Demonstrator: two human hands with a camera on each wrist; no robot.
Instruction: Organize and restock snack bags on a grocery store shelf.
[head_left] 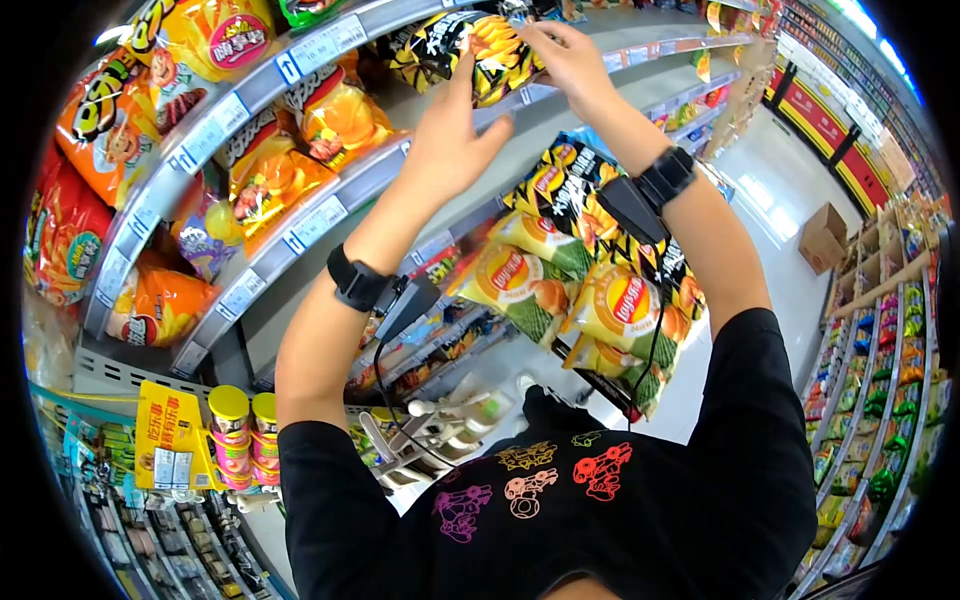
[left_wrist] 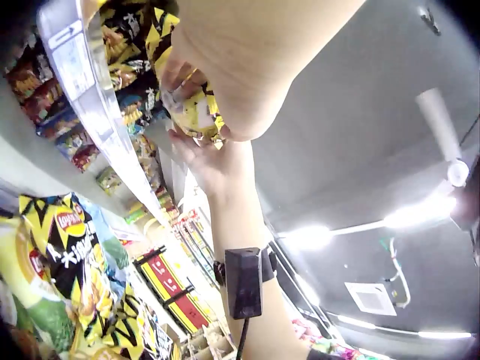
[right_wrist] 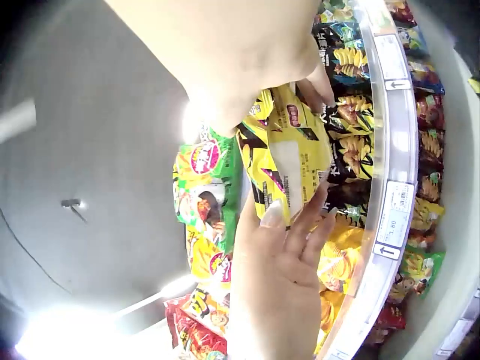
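Note:
A black-and-yellow bag of chips [head_left: 505, 62] lies at the shelf front, its front facing up in the head view. My right hand [head_left: 577, 72] grips its right end; in the left wrist view, the fingers of the right hand [left_wrist: 214, 161] curl about the crinkled bag. My left hand [head_left: 452, 145] touches the near left side with fingers extended, thumb spread away. From the right wrist, the bag's yellow back [right_wrist: 294, 146] shows, with the left hand [right_wrist: 277, 277] against its lower edge. Similar black bags [right_wrist: 351, 154] stand in a row behind it.
Orange snack bags [head_left: 345, 120] fill the shelf at left, behind price-tag rails [head_left: 320, 222]. Below my forearms are yellow-green Lay's bags [head_left: 515, 275] and a black Lay's bag [head_left: 555, 180]. A cardboard box [head_left: 823, 238] sits on the aisle floor. Yellow-lidded canisters [head_left: 230, 405] stand lower left.

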